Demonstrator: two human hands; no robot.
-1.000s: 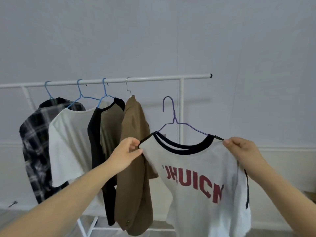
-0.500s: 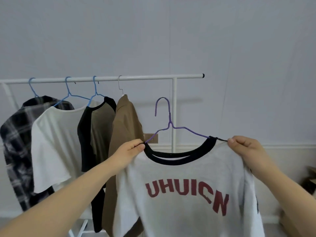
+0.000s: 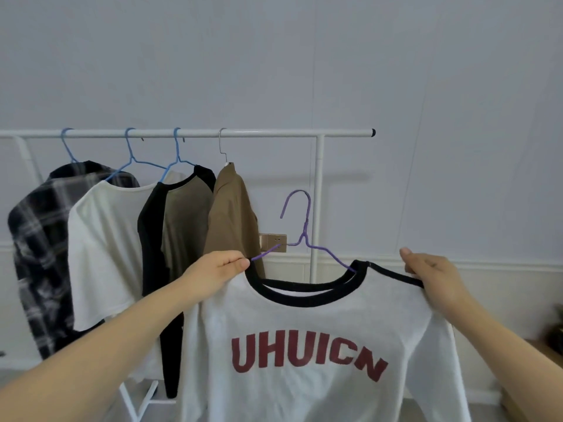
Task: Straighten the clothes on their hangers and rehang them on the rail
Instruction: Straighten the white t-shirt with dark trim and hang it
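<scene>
A white T-shirt (image 3: 304,336) with a black collar and red letters hangs on a purple wire hanger (image 3: 301,229), held in front of the rail, below it. My left hand (image 3: 216,269) pinches the shirt's left shoulder by the hanger's left arm. My right hand (image 3: 432,272) grips the right shoulder with its black trim. The hanger's hook is free in the air. The white rail (image 3: 274,134) runs across above, its right stretch bare.
On the rail hang a plaid shirt (image 3: 39,239), a white T-shirt (image 3: 103,239), a black and olive shirt (image 3: 176,226) and a brown jacket (image 3: 231,214). The rail's white upright (image 3: 318,193) stands behind the purple hook. A wall socket (image 3: 275,240) sits low behind.
The shirt has turned to face me squarely and spread wider between my hands. The view has shifted, so the rail and hung clothes sit further right.
</scene>
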